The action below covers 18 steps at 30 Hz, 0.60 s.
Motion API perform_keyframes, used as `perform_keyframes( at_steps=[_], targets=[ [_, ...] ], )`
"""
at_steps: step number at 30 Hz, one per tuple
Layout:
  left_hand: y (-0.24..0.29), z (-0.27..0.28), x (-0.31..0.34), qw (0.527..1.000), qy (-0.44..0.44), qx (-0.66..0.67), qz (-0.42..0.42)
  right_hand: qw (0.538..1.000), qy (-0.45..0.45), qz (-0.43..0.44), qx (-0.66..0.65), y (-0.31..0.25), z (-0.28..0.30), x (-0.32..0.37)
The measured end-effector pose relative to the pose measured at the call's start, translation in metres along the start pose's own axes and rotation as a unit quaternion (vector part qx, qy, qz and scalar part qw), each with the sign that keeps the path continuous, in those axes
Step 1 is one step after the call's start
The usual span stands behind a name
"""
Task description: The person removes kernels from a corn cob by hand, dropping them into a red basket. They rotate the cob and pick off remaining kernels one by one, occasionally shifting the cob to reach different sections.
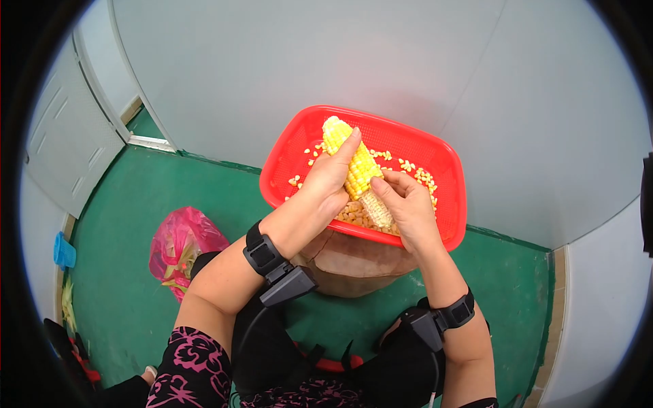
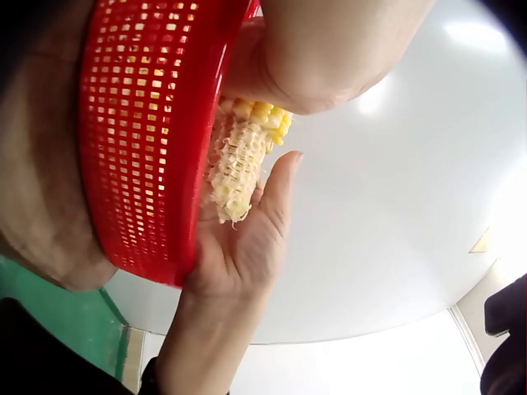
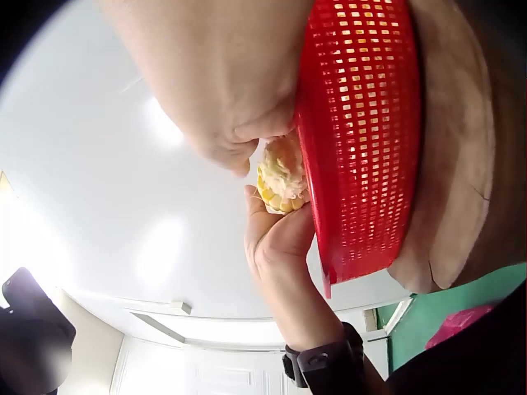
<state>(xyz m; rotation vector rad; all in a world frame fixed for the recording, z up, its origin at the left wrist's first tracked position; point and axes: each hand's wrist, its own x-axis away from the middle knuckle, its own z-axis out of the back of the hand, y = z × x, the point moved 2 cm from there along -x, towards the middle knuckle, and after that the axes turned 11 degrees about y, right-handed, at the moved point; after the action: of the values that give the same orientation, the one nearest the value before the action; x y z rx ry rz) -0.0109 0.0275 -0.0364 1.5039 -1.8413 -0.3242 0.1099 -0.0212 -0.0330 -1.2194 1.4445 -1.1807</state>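
A yellow corn cob (image 1: 362,168) slants over a red plastic basket (image 1: 454,204). Its upper part is covered in kernels, while the lower end is stripped to the pale core (image 2: 235,173). My left hand (image 1: 328,177) grips the cob from the left, thumb lying along the kernels. On the other side my right hand (image 1: 413,209) has its thumb and bent forefinger at the kernels beside the bare section; its other fingers are partly hidden. Loose kernels (image 1: 355,214) lie in the basket under the cob, with more scattered along the far side.
The basket stands on a brownish, rounded support (image 1: 340,262) between my knees. A pink plastic bag (image 1: 183,238) with husks sits on the green floor to the left. A blue container (image 1: 64,251) is by the left wall, and a grey wall (image 1: 381,61) rises behind the basket.
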Motion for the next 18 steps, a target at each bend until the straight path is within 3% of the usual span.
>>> perform_keyframes(
  at_steps=[8, 15, 18],
  targets=[
    [0.007, -0.01, 0.015, 0.995, -0.024, 0.034, 0.09, 0.994, -0.003, -0.071, -0.087, 0.004, 0.009, -0.003],
    [0.005, -0.005, 0.008, 0.998, -0.012, 0.031, 0.061, 0.982, 0.066, -0.137, -0.114, 0.0, 0.01, -0.003],
    [0.004, -0.005, 0.007, 0.999, -0.019, 0.013, 0.041, 0.996, 0.017, -0.073, -0.038, 0.003, 0.007, -0.002]
  ],
)
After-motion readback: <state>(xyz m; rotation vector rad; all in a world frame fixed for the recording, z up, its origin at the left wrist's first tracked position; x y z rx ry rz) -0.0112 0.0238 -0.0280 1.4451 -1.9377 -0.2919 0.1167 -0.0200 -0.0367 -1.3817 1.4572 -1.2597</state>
